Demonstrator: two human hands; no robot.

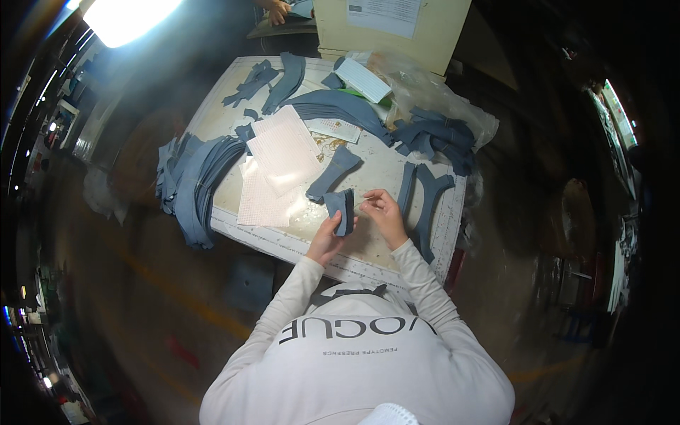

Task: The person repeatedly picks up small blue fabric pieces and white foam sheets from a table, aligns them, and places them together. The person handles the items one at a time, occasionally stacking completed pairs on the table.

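Head view. Both hands meet over the near edge of the table [439, 234]. Left hand [327, 237] is closed on a folded blue denim piece [342, 209], thumb and fingers pinching its lower end so that it stands up from the grip. Right hand [382, 212] sits just right of the piece, fingers curled and pinched together near its upper edge; whether they touch the cloth or hold something small cannot be made out.

Just above the grip lies a single denim strip [334, 172], flat on the table. Up and left of the grip are pale gridded sheets [283, 152], overlapping one another. Farther left a thick stack of denim strips [195, 180] hangs over the table's edge, its lower ends blurred. Right of the grip lie two forked denim pieces [425, 195], one running off the near edge. Up and right, a heap of denim [435, 134] rests against a clear plastic bag [432, 88]. Beyond that a cardboard box [389, 28] is cut off by the picture's top. Another person's hand [278, 10] shows at the top edge, mostly out of frame. Surroundings are dark and smeared.
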